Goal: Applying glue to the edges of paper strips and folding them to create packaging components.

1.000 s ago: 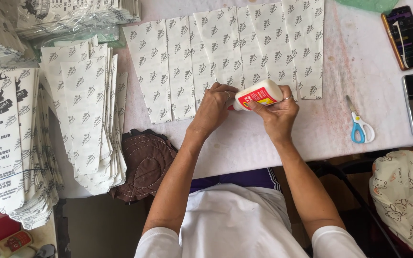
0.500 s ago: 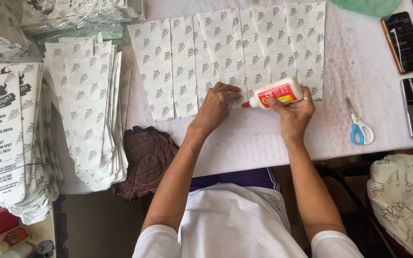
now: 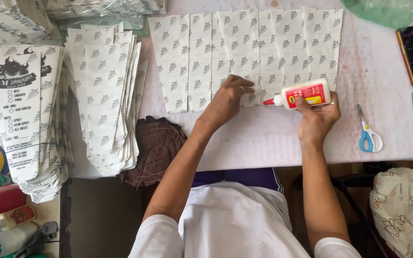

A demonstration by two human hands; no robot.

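From the head view, the right hand point(image 3: 317, 119) has its grip clamped around a white glue bottle point(image 3: 307, 94) with a red label, held on its side so the red nozzle points left over the lower edge of a row of overlapping printed paper sheets point(image 3: 244, 52) spread along the far side of the bench point(image 3: 273, 138). The left hand point(image 3: 228, 98) lies flat, fingers together, pressing on the sheets just left of the nozzle, holding nothing. Blue-handled scissors point(image 3: 368, 131) lie near the bench's right edge, and a stack of printed papers point(image 3: 103, 95) sits at the left.
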